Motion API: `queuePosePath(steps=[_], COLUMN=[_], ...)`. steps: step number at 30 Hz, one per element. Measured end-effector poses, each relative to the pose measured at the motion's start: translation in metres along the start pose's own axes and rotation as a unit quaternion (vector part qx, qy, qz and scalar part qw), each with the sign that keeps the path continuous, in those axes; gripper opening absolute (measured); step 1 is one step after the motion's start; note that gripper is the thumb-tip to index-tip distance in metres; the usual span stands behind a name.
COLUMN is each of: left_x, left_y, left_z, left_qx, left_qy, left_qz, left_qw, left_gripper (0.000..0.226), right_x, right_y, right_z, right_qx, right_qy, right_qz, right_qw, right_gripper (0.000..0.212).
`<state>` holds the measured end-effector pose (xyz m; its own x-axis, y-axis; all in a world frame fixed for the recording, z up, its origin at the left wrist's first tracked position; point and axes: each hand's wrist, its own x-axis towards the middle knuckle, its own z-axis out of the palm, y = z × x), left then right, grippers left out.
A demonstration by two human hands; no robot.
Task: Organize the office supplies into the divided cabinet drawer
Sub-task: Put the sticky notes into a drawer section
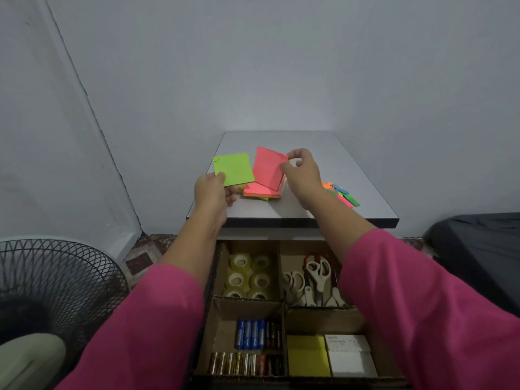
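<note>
A flat, matte green sticky pad (233,169) is pinched at its near corner by the left hand (213,190). A pink rectangular pad (268,168) is gripped at its far corner by the curled fingers of the right hand (301,175) and is tilted over a stack of neon pads (261,191) just left of that hand on the smooth grey table (309,153). Small coloured flags (342,194) lie right of the right hand. Below both forearms, the cardboard-divided drawer (284,305) holds glossy tape rolls (249,273), scissors (315,280), cylindrical batteries (253,333) and a yellow pad (308,354).

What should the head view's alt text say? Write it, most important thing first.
Over a grey cabinet top, the left hand holds a green sticky-note pad and the right hand pinches a pink sticky-note pad. Below, an open cardboard-divided drawer holds tape rolls, scissors and batteries.
</note>
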<state>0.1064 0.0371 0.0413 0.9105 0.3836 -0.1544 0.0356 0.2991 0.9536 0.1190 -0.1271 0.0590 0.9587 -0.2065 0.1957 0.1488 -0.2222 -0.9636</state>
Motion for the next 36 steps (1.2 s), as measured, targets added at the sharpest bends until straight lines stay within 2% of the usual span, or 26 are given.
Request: queuePosePath(steps=[3,7,10,13,15,17,19,22,25,28,31,36], left_x=[-0.004,-0.015,-0.029,-0.048,-0.068,-0.089,-0.107,-0.124,-0.136,-0.141,-0.144,-0.147], left_y=[-0.002,-0.002,-0.005,-0.01,-0.014,-0.022,-0.035,-0.058,-0.073,-0.078,-0.079,-0.085], left_z=[-0.003,-0.008,-0.011,-0.016,-0.021,-0.027,-0.034,-0.041,-0.043,-0.042,-0.04,-0.036], left_qx=[-0.015,-0.043,-0.028,-0.021,-0.014,-0.005,0.014,0.079,0.156,0.252,0.307,0.299], left_qy=[-0.018,-0.065,-0.095,-0.127,-0.156,-0.187,-0.222,-0.293,-0.371,-0.422,-0.435,-0.394], left_qz=[0.016,0.027,0.029,0.023,0.016,0.003,-0.017,-0.05,-0.084,-0.056,0.006,0.046], left_qw=[1.0,0.997,0.995,0.991,0.987,0.982,0.975,0.951,0.912,0.869,0.846,0.868], left_gripper=[0.027,0.029,0.036,0.043,0.042,0.044,0.052,0.066,0.069,0.066,0.056,0.025], right_x=[-0.005,-0.011,-0.018,-0.038,-0.058,-0.079,-0.099,-0.119,-0.134,-0.141,-0.143,-0.142], right_y=[0.0,-0.007,-0.011,-0.011,-0.007,0.004,0.02,0.047,0.068,0.079,0.082,0.079], right_z=[-0.002,-0.011,-0.029,-0.055,-0.072,-0.091,-0.111,-0.139,-0.157,-0.17,-0.178,-0.179], right_qx=[0.052,0.131,0.23,0.281,0.258,0.219,0.193,0.159,0.108,0.065,0.015,-0.033], right_qy=[-0.014,0.021,0.018,-0.039,-0.063,-0.088,-0.1,-0.117,-0.159,-0.201,-0.212,-0.185], right_qz=[0.031,0.07,0.156,0.192,0.179,0.154,0.149,0.177,0.203,0.22,0.235,0.21], right_qw=[0.998,0.989,0.961,0.939,0.947,0.96,0.965,0.964,0.96,0.952,0.949,0.96], right_gripper=[0.021,0.022,0.045,0.069,0.063,0.039,0.026,0.024,0.023,0.037,0.05,0.031])
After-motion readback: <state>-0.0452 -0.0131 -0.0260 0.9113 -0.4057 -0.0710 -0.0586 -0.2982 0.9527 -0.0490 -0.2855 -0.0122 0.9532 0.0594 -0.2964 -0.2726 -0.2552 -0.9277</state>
